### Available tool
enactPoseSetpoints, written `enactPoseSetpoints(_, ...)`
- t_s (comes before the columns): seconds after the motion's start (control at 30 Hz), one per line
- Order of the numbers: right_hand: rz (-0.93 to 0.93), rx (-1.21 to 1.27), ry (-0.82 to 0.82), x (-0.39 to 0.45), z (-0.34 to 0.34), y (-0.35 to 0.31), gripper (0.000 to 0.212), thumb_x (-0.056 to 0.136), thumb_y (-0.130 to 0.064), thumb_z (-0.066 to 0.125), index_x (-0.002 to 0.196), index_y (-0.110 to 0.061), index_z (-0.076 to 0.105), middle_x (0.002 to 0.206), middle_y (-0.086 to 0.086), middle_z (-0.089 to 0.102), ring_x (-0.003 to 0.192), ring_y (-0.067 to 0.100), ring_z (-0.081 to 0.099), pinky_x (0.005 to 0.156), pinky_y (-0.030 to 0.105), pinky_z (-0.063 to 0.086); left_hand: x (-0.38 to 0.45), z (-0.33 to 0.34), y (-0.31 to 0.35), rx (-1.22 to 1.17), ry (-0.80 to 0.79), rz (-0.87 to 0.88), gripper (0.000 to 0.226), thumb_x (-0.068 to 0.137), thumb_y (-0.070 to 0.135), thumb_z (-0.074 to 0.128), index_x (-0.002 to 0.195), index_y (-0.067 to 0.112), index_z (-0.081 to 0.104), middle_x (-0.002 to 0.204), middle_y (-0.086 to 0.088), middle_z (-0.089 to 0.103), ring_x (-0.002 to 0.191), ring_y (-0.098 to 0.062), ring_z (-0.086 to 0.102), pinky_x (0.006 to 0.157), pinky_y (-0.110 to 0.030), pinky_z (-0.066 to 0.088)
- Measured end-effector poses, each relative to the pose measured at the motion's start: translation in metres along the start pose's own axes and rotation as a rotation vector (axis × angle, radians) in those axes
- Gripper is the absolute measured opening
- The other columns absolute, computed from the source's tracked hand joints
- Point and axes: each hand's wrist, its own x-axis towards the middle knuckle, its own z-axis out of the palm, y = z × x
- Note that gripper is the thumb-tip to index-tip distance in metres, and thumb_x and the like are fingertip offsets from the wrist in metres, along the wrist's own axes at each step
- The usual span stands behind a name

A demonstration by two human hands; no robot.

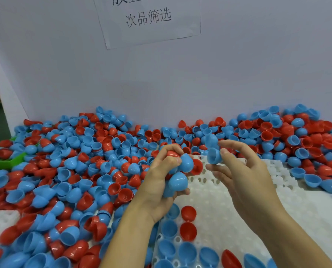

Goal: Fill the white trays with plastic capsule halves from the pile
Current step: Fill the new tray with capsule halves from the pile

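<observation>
A big pile of red and blue plastic capsule halves (74,161) covers the table from left to right. A white tray (219,206) with round holes lies in front of me; several blue and red halves (188,231) sit in its near rows. My left hand (161,180) grips a bunch of blue and red halves above the tray's left edge. My right hand (244,171) pinches one blue half (214,155) between thumb and fingers, just right of the left hand and above the tray.
A second white tray (0,223) shows at the lower left, partly buried under halves. A green bin (4,161) peeks out at the far left. A white wall (161,78) with a paper sign (149,18) stands right behind the pile.
</observation>
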Motion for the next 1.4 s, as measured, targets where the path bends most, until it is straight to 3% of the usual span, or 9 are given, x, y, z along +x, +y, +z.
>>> enactPoseSetpoints(0.13, 0.145, 0.135, -0.111, -0.001, 0.004, -0.001, 0.015, 0.093, -0.022, 0.064, 0.103, -0.014, 0.072, 0.096, 0.004, 0.076, 0.087, 0.024, 0.075, 0.069, 0.024, 0.057, 0.001, 0.000, 0.000, 0.000, 0.062, 0.006, 0.014, 0.073, 0.024, 0.064, 0.087, 0.026, 0.066, 0.120, -0.017, 0.057, 0.092, -0.032, 0.056, 0.049, -0.028, 0.051)
enactPoseSetpoints(0.3, 0.076, 0.039, -0.135, -0.006, 0.006, -0.001, 0.037, 0.070, -0.032, 0.077, 0.101, -0.012, 0.070, 0.090, 0.007, 0.077, 0.084, 0.021, 0.075, 0.072, 0.027, 0.058, 0.000, 0.002, 0.000, 0.057, 0.053, 0.016, 0.015, 0.074, 0.025, 0.064, 0.089, 0.027, 0.066, 0.118, -0.016, 0.056, 0.080, -0.023, 0.058, 0.051, -0.030, 0.051)
enactPoseSetpoints(0.43, -0.014, -0.125, -0.039, -0.004, 0.005, 0.005, 0.004, 0.090, -0.024, 0.068, 0.090, -0.023, 0.071, 0.081, -0.009, 0.075, 0.075, 0.011, 0.074, 0.057, 0.018, 0.055, 0.000, 0.001, -0.001, 0.049, 0.073, 0.015, 0.016, 0.073, 0.024, 0.064, 0.089, 0.026, 0.065, 0.119, -0.017, 0.054, 0.089, -0.030, 0.056, 0.051, -0.030, 0.051)
enactPoseSetpoints(0.7, -0.038, -0.326, -0.010, -0.003, 0.004, 0.015, 0.014, 0.091, -0.026, 0.067, 0.080, -0.033, 0.069, 0.076, -0.024, 0.069, 0.076, -0.006, 0.066, 0.049, 0.008, 0.048, 0.000, 0.004, -0.001, 0.033, 0.071, 0.008, 0.016, 0.072, 0.025, 0.065, 0.088, 0.028, 0.068, 0.116, -0.013, 0.056, 0.090, -0.030, 0.057, 0.051, -0.030, 0.051)
enactPoseSetpoints(0.83, 0.013, -0.363, -0.009, -0.004, 0.005, 0.016, 0.015, 0.092, -0.026, 0.067, 0.080, -0.033, 0.071, 0.078, -0.014, 0.072, 0.075, 0.003, 0.069, 0.052, 0.012, 0.052, -0.001, 0.006, 0.000, 0.007, 0.062, 0.003, 0.015, 0.073, 0.025, 0.065, 0.087, 0.028, 0.068, 0.116, -0.013, 0.057, 0.087, -0.027, 0.058, 0.051, -0.030, 0.051)
enactPoseSetpoints(0.97, 0.015, -0.423, 0.004, -0.005, 0.004, 0.015, 0.018, 0.092, -0.027, 0.066, 0.078, -0.037, 0.070, 0.074, -0.020, 0.071, 0.079, 0.004, 0.069, 0.066, 0.020, 0.054, -0.002, 0.006, 0.000, -0.049, 0.069, -0.006, 0.015, 0.073, 0.025, 0.065, 0.087, 0.027, 0.068, 0.113, -0.013, 0.059, 0.094, -0.030, 0.060, 0.049, -0.028, 0.051)
enactPoseSetpoints(1.07, 0.043, -0.417, -0.015, -0.006, 0.005, 0.014, 0.009, 0.092, -0.022, 0.066, 0.091, -0.031, 0.066, 0.069, -0.017, 0.073, 0.067, 0.002, 0.072, 0.064, 0.027, 0.057, -0.002, 0.006, 0.001, -0.101, 0.052, -0.004, 0.020, 0.068, 0.025, 0.070, 0.088, 0.026, 0.068, 0.107, -0.010, 0.063, 0.094, -0.029, 0.062, 0.047, -0.028, 0.050)
enactPoseSetpoints(1.17, 0.030, -0.437, -0.072, -0.011, 0.009, 0.011, 0.026, 0.092, -0.013, 0.065, 0.097, -0.034, 0.052, 0.068, -0.012, 0.074, 0.061, 0.008, 0.073, 0.061, 0.033, 0.058, -0.002, 0.007, 0.001, -0.103, 0.037, -0.005, 0.019, 0.069, 0.025, 0.070, 0.088, 0.025, 0.068, 0.101, -0.008, 0.067, 0.089, -0.025, 0.067, 0.048, -0.028, 0.051)
enactPoseSetpoints(1.4, -0.067, -0.586, -0.131, -0.012, 0.001, -0.002, 0.031, 0.094, -0.007, 0.059, 0.092, -0.038, 0.061, 0.067, -0.001, 0.073, 0.052, 0.014, 0.071, 0.043, 0.022, 0.054, -0.002, 0.004, 0.004, -0.133, 0.092, 0.000, 0.016, 0.073, 0.024, 0.065, 0.088, 0.026, 0.068, 0.106, -0.011, 0.066, 0.096, -0.032, 0.066, 0.047, -0.028, 0.050)
